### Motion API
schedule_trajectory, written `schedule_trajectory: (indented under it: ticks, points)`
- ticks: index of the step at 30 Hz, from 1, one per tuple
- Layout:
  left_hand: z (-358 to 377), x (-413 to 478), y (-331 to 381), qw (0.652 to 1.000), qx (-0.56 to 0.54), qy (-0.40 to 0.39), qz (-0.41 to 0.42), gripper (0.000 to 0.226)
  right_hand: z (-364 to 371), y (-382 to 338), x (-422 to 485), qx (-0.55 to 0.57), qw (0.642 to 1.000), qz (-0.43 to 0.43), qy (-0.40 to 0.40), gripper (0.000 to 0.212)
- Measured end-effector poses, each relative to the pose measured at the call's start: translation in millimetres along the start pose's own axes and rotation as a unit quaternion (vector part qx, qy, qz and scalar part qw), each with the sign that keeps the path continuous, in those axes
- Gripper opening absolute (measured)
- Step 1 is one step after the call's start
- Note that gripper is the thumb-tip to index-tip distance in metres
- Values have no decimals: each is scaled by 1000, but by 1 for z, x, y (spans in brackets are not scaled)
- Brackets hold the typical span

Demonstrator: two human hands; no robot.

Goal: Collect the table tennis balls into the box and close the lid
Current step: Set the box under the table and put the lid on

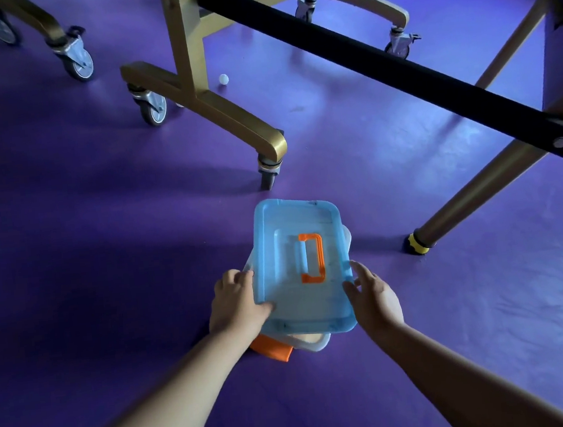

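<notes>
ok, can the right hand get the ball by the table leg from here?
Probably not. The right hand is on the lid, and the ball lies far off on the floor, behind the gold leg. The person would likely need to move closer.

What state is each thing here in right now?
Lid: held crooked over the box, not closed.
Box: on the floor, mostly hidden.
Left hand: gripping the lid's edge.
Right hand: fingers on the lid's other edge.
Ball: loose on the floor by a table leg.

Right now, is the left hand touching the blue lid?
Touching. The head view shows the left hand with its thumb lying on the blue lid near its left edge.
</notes>
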State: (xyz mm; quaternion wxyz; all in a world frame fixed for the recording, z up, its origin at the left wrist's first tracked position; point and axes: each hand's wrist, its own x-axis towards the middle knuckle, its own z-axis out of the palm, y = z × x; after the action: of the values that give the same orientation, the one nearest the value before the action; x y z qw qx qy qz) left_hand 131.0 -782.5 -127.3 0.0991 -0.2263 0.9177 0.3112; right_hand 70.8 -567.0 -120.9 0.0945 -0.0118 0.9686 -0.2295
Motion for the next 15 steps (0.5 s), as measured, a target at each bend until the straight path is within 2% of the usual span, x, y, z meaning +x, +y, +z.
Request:
schedule_trajectory:
  ticks: [5, 13, 15]
  points:
    - [-2, 4, -7, 1000, 2, 12, -4, 58, 13, -5, -17, 14, 999, -42, -4, 53]
    - [-6, 9, -9, 1000, -18, -9, -21, 54, 19, -7, -26, 15, 998, -55, -23, 55]
    - [-8, 12, -13, 999, -20, -36, -35, 56, 21, -7, -27, 20, 998, -57, -29, 56]
